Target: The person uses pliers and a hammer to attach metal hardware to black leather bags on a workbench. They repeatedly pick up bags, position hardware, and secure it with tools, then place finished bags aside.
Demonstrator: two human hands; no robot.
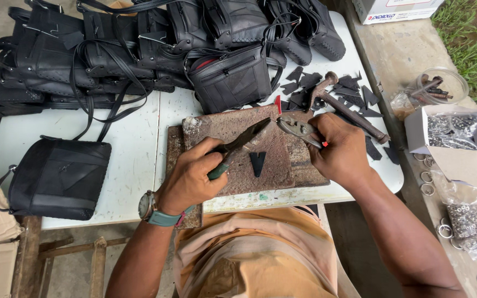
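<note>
Left hand (191, 179) fingers clenched around green-handled pliers (238, 146); right hand (340, 152) fingers grasping a metal punch tool (299, 129), above the worn slab (260, 149) on the bench (133, 149).

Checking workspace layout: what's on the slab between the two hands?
In the head view, one small black V-shaped leather piece lies on the rusty slab between the left hand and the right hand; otherwise bare.
</note>
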